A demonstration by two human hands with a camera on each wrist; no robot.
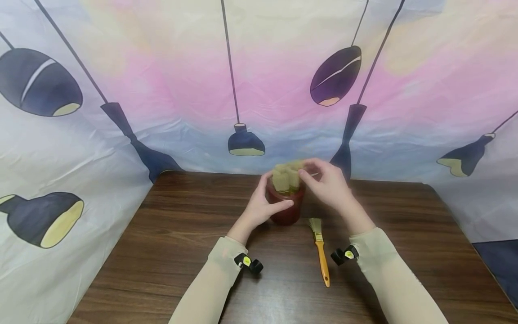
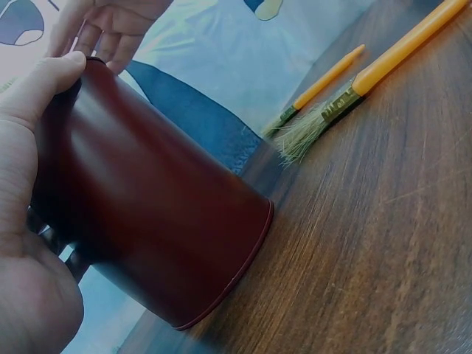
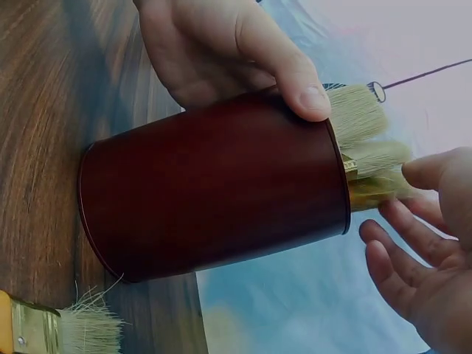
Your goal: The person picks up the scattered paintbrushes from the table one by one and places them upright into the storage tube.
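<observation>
My left hand (image 1: 263,204) grips a dark red cylindrical cup (image 1: 285,213) around its side, with the thumb across the front near the rim. Several paintbrushes (image 3: 358,114) stand in the cup, pale bristles up, their handles hidden inside. At the rim's right side my right hand (image 1: 325,182) pinches one blurred paintbrush (image 3: 376,193) by its bristle end between thumb and fingers. In the right wrist view the other fingers of the right hand (image 3: 435,254) are loosely bent. The cup's base is on the table in the head view.
A paintbrush (image 1: 321,256) with an orange handle lies on the brown wooden table (image 1: 182,252), bristles towards the cup. Another orange-handled brush (image 2: 317,88) shows behind it in the left wrist view. A cloth backdrop (image 1: 182,81) printed with lamps hangs behind the table.
</observation>
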